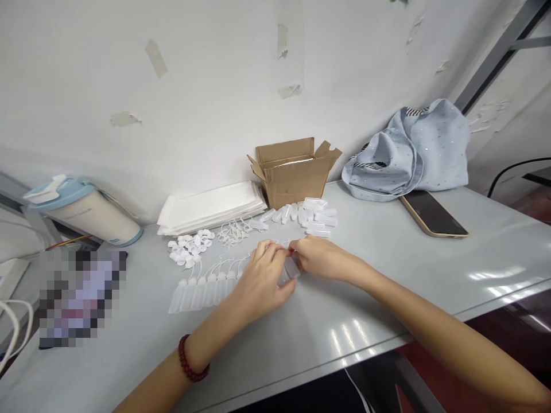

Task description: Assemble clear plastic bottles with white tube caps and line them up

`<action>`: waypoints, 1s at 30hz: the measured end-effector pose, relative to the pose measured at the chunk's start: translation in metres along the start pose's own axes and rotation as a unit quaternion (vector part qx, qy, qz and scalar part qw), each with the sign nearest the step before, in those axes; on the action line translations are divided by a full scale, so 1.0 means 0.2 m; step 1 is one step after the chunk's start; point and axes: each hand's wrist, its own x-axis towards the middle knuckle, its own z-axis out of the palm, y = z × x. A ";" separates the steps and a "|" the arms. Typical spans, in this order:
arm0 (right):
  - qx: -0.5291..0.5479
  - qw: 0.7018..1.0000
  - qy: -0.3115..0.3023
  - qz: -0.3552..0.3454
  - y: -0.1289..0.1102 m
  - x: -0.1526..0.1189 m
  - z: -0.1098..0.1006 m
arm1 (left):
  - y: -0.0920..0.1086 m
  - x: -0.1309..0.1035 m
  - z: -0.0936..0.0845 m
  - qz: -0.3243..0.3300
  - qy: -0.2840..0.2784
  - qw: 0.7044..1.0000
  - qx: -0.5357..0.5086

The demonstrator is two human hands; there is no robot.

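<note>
My left hand (264, 281) reaches over the right end of a row of translucent plastic tubes (206, 291) with white caps and cords, its fingers bent around a clear tube (291, 267). My right hand (318, 257) meets it there, thumb and forefinger pinched near the top of that tube; what lies between those fingertips is too small to tell. Behind my hands are a heap of loose clear tubes (316, 215), a tangle of white cords (233, 233) and a pile of small white caps (189, 248).
An open cardboard box (297, 182) and a stack of white sheets (213, 207) stand by the wall. On the right are a blue cloth bag (439, 146) and a phone (433, 214). A bottle (92, 212) lies tilted at the left, near a blurred purple item (88, 292).
</note>
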 end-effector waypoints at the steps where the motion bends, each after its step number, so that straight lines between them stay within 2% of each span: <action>1: 0.000 1.000 0.001 0.000 0.00 0.00 0.00 | 0.00 0.00 0.00 0.003 0.000 1.000 -0.001; 30: 0.004 1.000 -0.007 0.009 -0.01 -0.01 -0.02 | 0.00 -0.01 0.01 0.018 0.011 1.000 0.002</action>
